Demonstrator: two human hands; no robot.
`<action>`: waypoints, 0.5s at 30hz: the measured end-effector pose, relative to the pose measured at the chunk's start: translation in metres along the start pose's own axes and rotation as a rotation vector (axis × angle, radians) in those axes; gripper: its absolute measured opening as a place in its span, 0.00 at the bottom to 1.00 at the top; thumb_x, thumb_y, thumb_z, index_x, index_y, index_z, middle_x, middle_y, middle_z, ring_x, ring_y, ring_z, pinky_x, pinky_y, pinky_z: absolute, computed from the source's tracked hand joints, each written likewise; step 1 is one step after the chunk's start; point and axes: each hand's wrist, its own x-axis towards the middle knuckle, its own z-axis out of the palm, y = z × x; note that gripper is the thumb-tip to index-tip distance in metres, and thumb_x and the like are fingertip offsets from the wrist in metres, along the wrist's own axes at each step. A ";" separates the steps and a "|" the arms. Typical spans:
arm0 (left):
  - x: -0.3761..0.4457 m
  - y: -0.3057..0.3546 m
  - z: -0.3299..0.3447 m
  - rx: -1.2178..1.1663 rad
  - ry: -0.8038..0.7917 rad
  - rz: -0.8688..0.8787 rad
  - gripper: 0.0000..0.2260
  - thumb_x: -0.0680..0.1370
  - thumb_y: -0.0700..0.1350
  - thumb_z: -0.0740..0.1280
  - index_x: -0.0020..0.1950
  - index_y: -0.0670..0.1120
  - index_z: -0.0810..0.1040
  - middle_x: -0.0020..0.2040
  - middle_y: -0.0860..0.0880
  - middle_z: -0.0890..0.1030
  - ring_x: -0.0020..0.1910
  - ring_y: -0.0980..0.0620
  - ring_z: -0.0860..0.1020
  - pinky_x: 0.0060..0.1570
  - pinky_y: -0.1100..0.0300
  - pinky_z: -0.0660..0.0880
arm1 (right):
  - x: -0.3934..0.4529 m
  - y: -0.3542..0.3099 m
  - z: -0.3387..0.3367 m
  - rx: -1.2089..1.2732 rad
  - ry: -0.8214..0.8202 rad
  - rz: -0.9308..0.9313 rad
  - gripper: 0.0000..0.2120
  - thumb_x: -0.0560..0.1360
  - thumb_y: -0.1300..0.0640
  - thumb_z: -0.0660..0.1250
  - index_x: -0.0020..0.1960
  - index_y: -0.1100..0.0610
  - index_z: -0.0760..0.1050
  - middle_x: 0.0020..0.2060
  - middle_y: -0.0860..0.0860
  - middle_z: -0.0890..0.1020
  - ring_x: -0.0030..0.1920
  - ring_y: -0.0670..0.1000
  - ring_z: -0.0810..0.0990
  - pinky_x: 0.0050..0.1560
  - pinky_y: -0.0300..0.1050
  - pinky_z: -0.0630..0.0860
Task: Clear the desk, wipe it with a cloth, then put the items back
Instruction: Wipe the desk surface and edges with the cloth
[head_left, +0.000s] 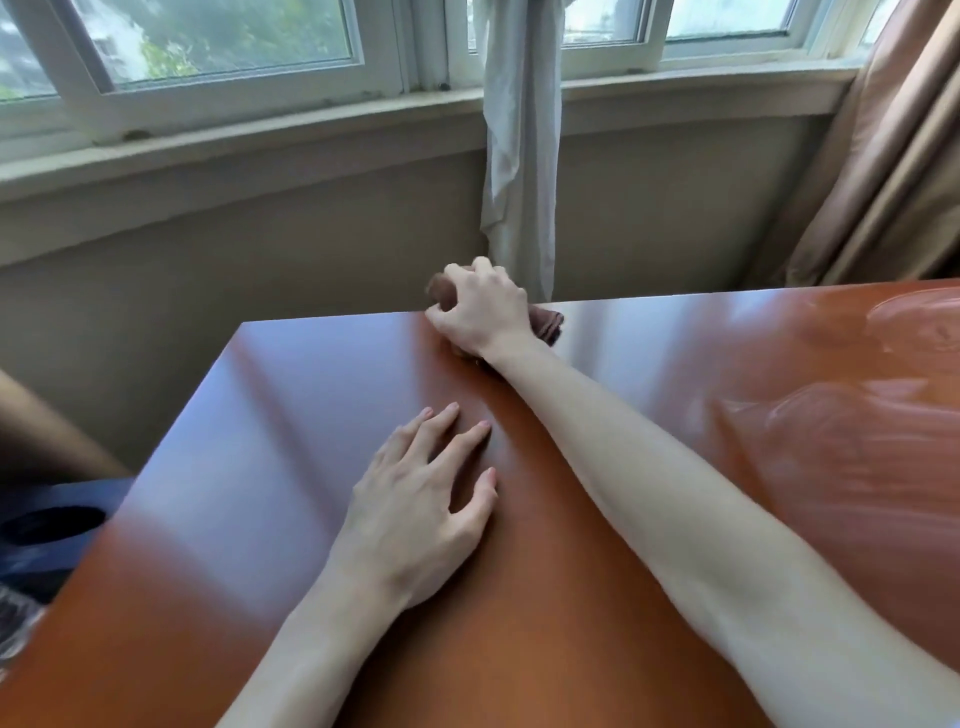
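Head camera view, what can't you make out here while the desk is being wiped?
- Brown cloth: mostly hidden under the right hand gripping it at the desk's far edge.
- Dark blue object left of the desk: blurred, cut off by the frame edge; unidentifiable.
- Desk's right end: cut off by the frame edge.
- Removed items: none in view.
- Left hand lies flat.

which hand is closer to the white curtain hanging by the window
Right. The right hand grips the brown cloth at the desk's far edge, just below the white curtain. The left hand rests flat mid-desk, farther away.
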 end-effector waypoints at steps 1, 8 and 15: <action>0.000 0.000 0.000 0.009 -0.011 0.001 0.28 0.77 0.66 0.48 0.78 0.67 0.59 0.80 0.64 0.55 0.79 0.63 0.48 0.77 0.59 0.54 | -0.010 -0.001 -0.004 0.072 -0.097 -0.132 0.14 0.72 0.43 0.68 0.55 0.47 0.78 0.51 0.50 0.77 0.56 0.55 0.78 0.50 0.49 0.74; -0.002 0.002 -0.006 0.015 -0.045 -0.018 0.24 0.81 0.64 0.52 0.77 0.66 0.60 0.80 0.62 0.57 0.79 0.59 0.51 0.76 0.55 0.55 | -0.072 0.052 -0.058 -0.017 0.058 0.184 0.15 0.73 0.41 0.67 0.52 0.51 0.76 0.52 0.53 0.76 0.58 0.59 0.76 0.51 0.52 0.73; -0.006 0.010 -0.008 0.017 -0.063 -0.008 0.24 0.82 0.60 0.55 0.79 0.61 0.62 0.80 0.56 0.58 0.80 0.54 0.53 0.77 0.54 0.54 | -0.256 0.016 -0.128 0.130 -0.132 -0.116 0.18 0.71 0.37 0.66 0.58 0.42 0.78 0.55 0.41 0.77 0.56 0.46 0.79 0.56 0.52 0.79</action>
